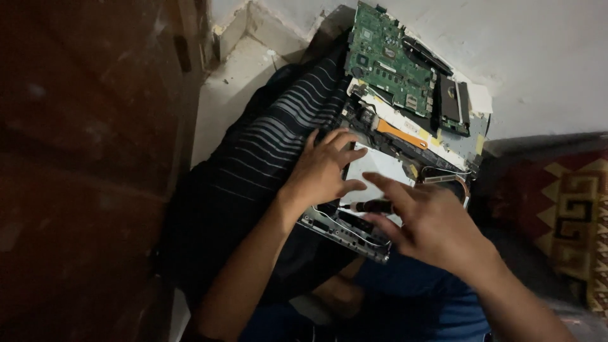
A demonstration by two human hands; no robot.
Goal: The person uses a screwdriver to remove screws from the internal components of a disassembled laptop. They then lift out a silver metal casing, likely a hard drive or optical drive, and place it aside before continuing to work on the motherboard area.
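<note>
An opened laptop chassis (354, 235) lies across my lap with its insides showing. My left hand (323, 168) rests flat on it, fingers spread, touching the edge of a pale rectangular metal plate (379, 166). My right hand (434, 225) hovers over the near right part of the chassis, fingers curled around a dark screwdriver handle (373, 206) that lies over the plate. A green circuit board (389, 60) sits tilted at the far end of the chassis, with an orange flat cable (400, 134) just below it.
A dark striped cloth (272, 142) lies to the left of the laptop. A brown wooden surface (82, 164) fills the left side. A white wall (538, 57) is behind, and a red patterned rug (570, 209) is at right.
</note>
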